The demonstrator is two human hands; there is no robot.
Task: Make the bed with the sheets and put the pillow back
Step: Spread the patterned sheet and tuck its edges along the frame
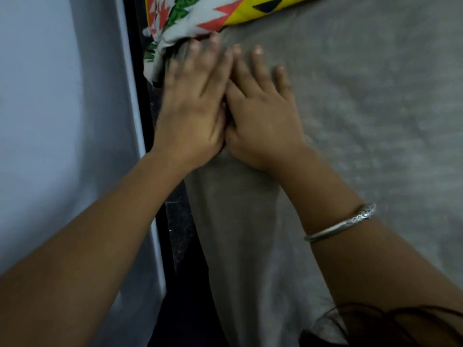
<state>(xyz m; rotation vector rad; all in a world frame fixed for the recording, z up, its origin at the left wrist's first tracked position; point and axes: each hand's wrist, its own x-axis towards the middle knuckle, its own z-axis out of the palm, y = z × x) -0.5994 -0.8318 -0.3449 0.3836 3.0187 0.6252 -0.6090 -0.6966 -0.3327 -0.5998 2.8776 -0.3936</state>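
Head view: two hands lie palm-down, side by side, on the grey sheet (363, 121), fingers straight and slightly apart. The left hand (193, 108) (blurred) touches a patterned cloth (200, 13) at twelve o'clock. The right hand (263, 126) lies beyond a silver bangle (338, 226). A pale wall (50, 121) stands at nine o'clock.

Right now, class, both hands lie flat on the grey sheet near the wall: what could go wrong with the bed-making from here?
The left hand works at the bed's edge, beside the dark gap along the wall; the grey sheet could slip down into it instead of tucking.
Its fingertips reach the patterned fabric, which may get dragged or bunched.
The bangle on the right wrist might snag the sheet as the right hand smooths it.
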